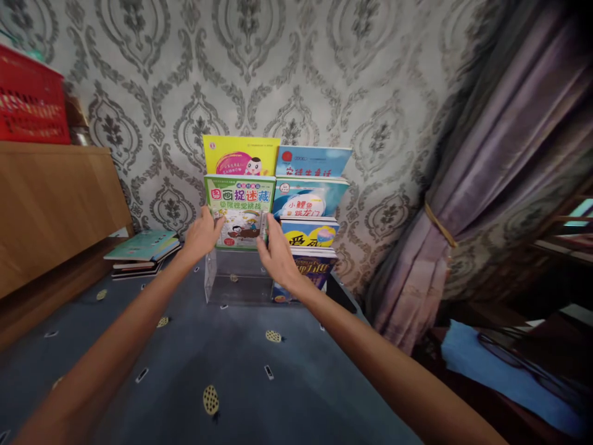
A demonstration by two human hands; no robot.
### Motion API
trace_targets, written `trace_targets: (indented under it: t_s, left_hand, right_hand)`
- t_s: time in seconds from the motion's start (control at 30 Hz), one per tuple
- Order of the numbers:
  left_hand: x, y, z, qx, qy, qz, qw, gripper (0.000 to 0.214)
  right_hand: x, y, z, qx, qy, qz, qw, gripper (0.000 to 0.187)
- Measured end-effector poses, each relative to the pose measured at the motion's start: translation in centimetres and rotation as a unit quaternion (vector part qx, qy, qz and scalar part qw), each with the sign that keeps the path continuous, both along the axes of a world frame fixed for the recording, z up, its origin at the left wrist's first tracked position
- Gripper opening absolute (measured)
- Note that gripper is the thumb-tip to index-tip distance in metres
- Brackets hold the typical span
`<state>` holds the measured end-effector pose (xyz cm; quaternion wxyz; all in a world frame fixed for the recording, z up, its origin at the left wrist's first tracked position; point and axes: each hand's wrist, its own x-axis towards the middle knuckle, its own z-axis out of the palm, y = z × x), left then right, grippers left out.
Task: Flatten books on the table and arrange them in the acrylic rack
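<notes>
A green picture book (239, 210) stands upright in the left column of a clear acrylic book rack (241, 284). My left hand (202, 233) grips its left edge, thumb towards the cover. At the opposite edge my right hand (278, 253) has its fingers closed along the side. Behind and above it rises a yellow book (241, 151). Stacked in tiers in the right column are a blue book (315, 161), a light blue book (310, 198), a book with a yellow patch (310, 235) and a dark purple book (319, 266), partly hidden by my right hand.
A pile of books (143, 247) lies on the dark blue patterned cloth (176, 371) at the left, beside a wooden cabinet (55, 204) bearing a red basket (32, 99). A tied purple curtain (445, 185) hangs at right, near a blue cloth (491, 364). Patterned wallpaper stands behind the rack.
</notes>
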<state>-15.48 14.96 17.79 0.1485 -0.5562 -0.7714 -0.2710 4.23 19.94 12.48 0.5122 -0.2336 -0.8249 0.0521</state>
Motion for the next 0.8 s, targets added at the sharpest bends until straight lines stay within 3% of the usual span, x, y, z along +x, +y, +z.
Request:
trace_targets:
  t_s: [0.23, 0.57, 0.8]
  left_hand:
    - [-0.9, 0.8, -0.3, 0.038, -0.022, -0.01, 0.999, 0.034]
    - [-4.2, 3.6, -1.0, 0.156, -0.13, -0.153, 0.967, 0.023]
    - [-4.8, 3.8, -0.9, 0.166, -0.129, -0.135, 0.968, 0.021]
  right_hand:
    - [-0.6, 0.2, -0.9, -0.011, 0.005, -0.008, 1.0, 0.071]
    - [-1.1, 0.5, -0.7, -0.027, 0.028, -0.007, 0.999, 0.07]
    - [-1.4, 0.7, -0.9, -0.029, 0.024, 0.002, 0.999, 0.068]
